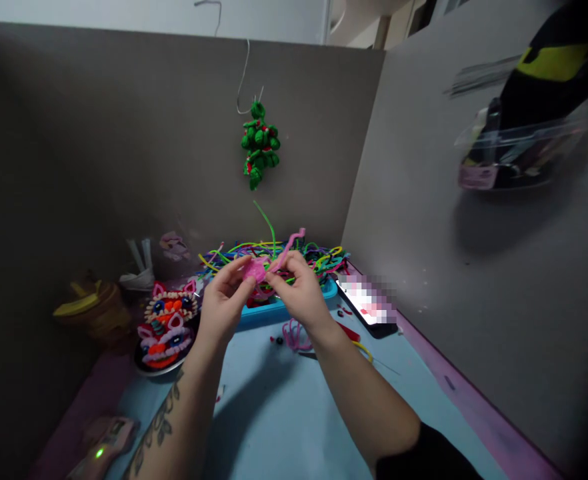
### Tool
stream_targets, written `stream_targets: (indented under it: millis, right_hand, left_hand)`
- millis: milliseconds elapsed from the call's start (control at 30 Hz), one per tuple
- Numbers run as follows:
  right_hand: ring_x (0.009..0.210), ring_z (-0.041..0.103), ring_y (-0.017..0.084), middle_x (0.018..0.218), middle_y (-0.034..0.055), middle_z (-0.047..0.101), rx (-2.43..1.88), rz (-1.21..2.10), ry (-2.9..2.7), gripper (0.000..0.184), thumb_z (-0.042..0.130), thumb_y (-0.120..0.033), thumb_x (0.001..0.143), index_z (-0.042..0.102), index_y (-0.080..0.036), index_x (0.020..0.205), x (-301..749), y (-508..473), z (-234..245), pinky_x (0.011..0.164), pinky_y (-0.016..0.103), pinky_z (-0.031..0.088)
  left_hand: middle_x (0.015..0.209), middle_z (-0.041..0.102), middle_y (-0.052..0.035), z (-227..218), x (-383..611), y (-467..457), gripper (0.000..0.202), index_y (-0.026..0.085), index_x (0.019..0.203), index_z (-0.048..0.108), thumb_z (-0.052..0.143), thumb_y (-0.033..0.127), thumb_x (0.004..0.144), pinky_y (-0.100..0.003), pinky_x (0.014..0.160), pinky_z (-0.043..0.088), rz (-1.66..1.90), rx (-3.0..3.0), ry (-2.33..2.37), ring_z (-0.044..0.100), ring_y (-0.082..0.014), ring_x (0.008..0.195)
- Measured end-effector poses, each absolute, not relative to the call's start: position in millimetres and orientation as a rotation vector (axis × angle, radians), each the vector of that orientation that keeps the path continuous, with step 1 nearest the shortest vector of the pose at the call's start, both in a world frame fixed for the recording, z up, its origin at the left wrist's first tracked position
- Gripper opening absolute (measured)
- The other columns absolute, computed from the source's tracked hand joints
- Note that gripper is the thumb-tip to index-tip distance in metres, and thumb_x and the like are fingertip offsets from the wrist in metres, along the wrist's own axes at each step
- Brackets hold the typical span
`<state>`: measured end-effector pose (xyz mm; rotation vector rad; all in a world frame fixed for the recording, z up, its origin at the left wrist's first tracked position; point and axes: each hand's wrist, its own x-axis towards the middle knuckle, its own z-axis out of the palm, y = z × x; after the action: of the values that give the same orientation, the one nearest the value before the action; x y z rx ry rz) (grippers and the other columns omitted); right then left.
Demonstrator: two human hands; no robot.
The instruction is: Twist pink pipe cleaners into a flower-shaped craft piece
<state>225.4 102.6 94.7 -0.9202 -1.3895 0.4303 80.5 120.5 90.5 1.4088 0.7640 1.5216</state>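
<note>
**Both hands pinch a pink pipe-cleaner piece above the desk**

By the near left corner of the blue desk [274, 413] lies a pink device [107, 440] with a green light; over the desk's middle, the left hand [224, 303] and right hand [301, 293] close their fingertips on a pink pipe-cleaner piece [257, 270] held in the air, its loose end curling up rightward; a plate of lion-head figures [167, 327] sits towards the left edge; behind the hands, a blue tray [274, 308] carries tangled pipe cleaners [319, 257]; a green ornament [259, 143] hangs on the back partition.
</note>
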Motion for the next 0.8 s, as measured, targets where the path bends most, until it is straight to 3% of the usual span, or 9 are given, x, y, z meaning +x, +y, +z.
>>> stream_targets:
  millis: [233,433,600,800]
  right_hand:
    - [0.088,0.054,0.018,0.087,0.0007,0.053,-0.852,0.616,-1.345,0.009,0.066,-0.024,0.078,0.062,-0.021,0.071,226,104,93,0.084,0.032,0.043]
    - [0.076,0.050,0.015,0.081,-0.0008,0.051,-0.865,0.739,-1.123,0.016,0.067,-0.034,0.075,0.062,-0.020,0.069,224,115,82,0.075,0.029,0.043]
    - [0.088,0.055,0.018,0.088,0.0020,0.054,-0.882,0.761,-1.224,0.019,0.070,-0.038,0.075,0.067,-0.020,0.070,226,113,86,0.085,0.034,0.046]
    - [0.096,0.054,0.021,0.093,0.0040,0.055,-0.943,0.699,-1.296,0.020,0.074,-0.038,0.071,0.066,-0.020,0.065,227,109,91,0.091,0.037,0.045]
  left_hand:
    - [0.083,0.078,-0.0055,86,82,119,0.030,0.018,0.097,0.078,0.081,0.034,0.071,-0.024,0.061,0.055,1.547,1.417,0.855,0.068,-0.0138,0.067]
    - [0.088,0.078,-0.0065,88,83,115,0.030,0.019,0.095,0.079,0.082,0.034,0.070,-0.027,0.064,0.057,1.463,1.429,0.838,0.070,-0.0163,0.072]
    - [0.097,0.078,-0.0066,91,80,118,0.035,0.020,0.105,0.075,0.081,0.034,0.073,-0.027,0.076,0.057,1.472,1.412,0.770,0.071,-0.0162,0.085]
    - [0.076,0.071,-0.0018,89,77,121,0.047,0.019,0.122,0.065,0.076,0.035,0.079,-0.023,0.060,0.051,1.451,1.439,0.718,0.064,-0.0127,0.066]
